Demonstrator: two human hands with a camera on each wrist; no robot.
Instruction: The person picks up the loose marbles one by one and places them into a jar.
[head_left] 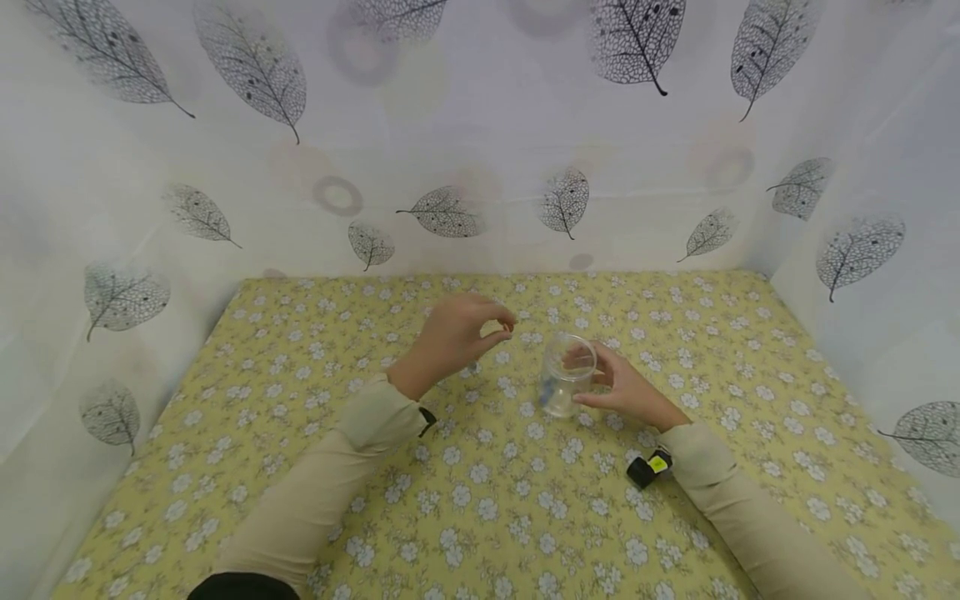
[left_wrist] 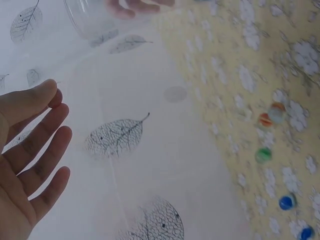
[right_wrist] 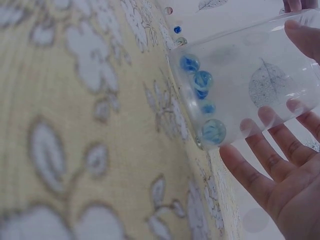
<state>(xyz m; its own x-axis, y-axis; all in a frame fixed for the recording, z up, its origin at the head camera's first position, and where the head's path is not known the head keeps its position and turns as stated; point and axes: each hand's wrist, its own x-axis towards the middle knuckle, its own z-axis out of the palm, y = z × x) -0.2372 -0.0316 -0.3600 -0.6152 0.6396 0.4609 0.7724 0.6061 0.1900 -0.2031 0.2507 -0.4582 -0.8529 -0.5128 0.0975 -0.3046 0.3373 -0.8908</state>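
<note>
My right hand holds a clear plastic jar, fingers and thumb around its side. The jar stands upright on the cloth, its round mouth facing up. Several blue swirled glass marbles lie on its bottom. To the left, my left hand hovers above the table, thumb and fingers bent toward each other. No object shows between its fingertips. Loose marbles lie beneath it, a green one, a blue one and orange ones among them; the left arm hides most of these in the head view.
A yellow cloth with white flowers covers the table. White sheeting printed with dark leaves rises behind it and along both sides. A black strap device with a yellow label sits at the right wrist.
</note>
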